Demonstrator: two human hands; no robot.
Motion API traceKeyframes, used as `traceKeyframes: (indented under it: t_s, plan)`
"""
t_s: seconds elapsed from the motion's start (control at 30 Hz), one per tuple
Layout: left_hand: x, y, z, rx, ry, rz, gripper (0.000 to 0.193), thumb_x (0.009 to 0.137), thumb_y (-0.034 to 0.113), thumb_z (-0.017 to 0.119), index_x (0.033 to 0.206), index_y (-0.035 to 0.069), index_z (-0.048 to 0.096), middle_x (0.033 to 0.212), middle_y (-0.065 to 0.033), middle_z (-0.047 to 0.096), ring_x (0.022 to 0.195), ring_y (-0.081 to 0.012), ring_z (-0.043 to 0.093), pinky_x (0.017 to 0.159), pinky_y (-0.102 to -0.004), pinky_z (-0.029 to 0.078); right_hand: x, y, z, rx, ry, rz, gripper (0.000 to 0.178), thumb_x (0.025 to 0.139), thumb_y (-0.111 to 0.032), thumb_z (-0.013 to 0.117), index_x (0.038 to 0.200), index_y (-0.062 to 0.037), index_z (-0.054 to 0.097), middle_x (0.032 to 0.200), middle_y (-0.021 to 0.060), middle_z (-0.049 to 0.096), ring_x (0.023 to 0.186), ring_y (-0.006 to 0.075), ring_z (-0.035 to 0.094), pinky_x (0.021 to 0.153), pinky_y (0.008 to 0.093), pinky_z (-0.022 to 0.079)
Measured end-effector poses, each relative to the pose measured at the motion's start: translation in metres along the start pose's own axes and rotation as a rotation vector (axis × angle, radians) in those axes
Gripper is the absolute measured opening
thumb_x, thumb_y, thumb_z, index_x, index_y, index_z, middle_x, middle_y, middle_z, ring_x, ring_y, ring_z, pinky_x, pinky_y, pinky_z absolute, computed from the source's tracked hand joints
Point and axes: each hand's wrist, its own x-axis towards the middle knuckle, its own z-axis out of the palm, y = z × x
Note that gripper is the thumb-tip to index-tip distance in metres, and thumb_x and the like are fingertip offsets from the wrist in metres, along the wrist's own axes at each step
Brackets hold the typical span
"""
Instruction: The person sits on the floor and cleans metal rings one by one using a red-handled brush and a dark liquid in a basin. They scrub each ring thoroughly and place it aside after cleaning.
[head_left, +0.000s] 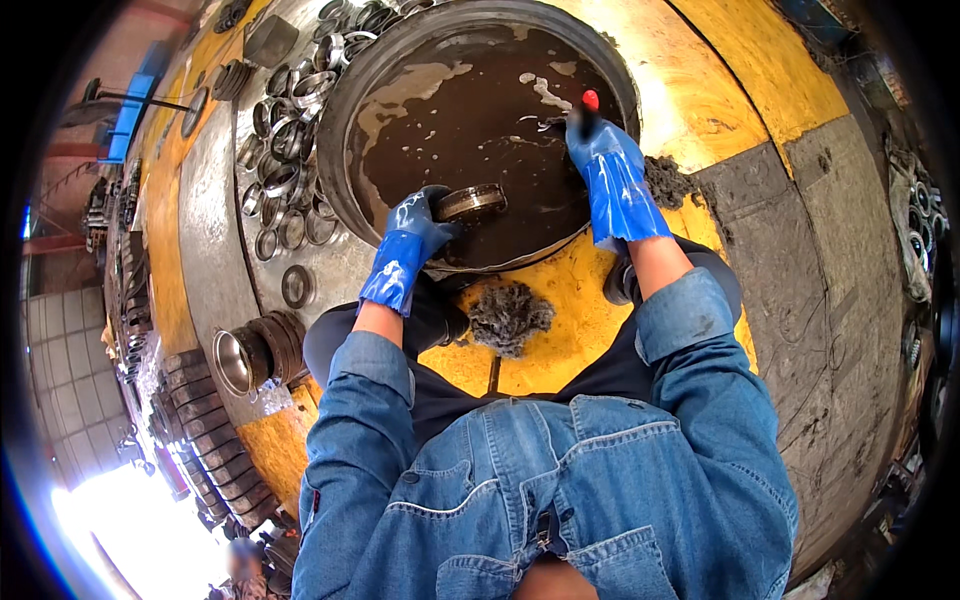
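Observation:
Both my hands wear blue rubber gloves. My left hand (418, 222) is closed on the left side of a metal ring (471, 203), tilted over the dark liquid near the basin's front rim. The wide round basin (340, 165) holds murky brown liquid (450, 130) with patches of foam. Above the basin's right side, my right hand (603, 145) is closed round a dark tool with a red end (590, 100); its kind I cannot make out. A clump of grey steel wool or fibre (511, 318) lies on the yellow floor between my legs.
Many loose metal rings (288, 140) are heaped left of the basin, and a single ring (297, 286) lies closer to me. Larger cylindrical rings (250, 358) stand by my left knee. Another grey fibre clump (668, 182) sits right of the basin, beside grey matting (800, 300).

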Motion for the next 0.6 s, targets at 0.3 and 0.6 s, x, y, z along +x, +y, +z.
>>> traceKeyframes:
  t_s: [0.3, 0.6]
  plan:
    - [0.001, -0.003, 0.000, -0.039, -0.007, 0.003, 0.065, 0.073, 0.024, 0.088, 0.134, 0.011, 0.068, 0.124, -0.0132, 0.075, 0.116, -0.0283, 0.071, 0.102, -0.0374, 0.055, -0.028, -0.016, 0.019, -0.050, -0.358, -0.053, 0.050, 0.092, -0.055, 0.064, 0.118, -0.0134, 0.075, 0.109, 0.0180, 0.077, 0.104, 0.0402, 0.072, 0.095, 0.0461, 0.056]
    - [-0.003, 0.000, -0.001, -0.054, -0.015, -0.042, 0.061, 0.077, 0.024, 0.089, 0.132, 0.008, 0.067, 0.111, -0.0126, 0.077, 0.097, -0.0224, 0.075, 0.083, -0.0364, 0.061, -0.080, -0.093, -0.041, 0.630, -0.522, -0.154, 0.050, 0.097, -0.052, 0.065, 0.103, -0.0032, 0.076, 0.093, 0.0176, 0.077, 0.093, 0.0347, 0.075, 0.090, 0.0423, 0.057]
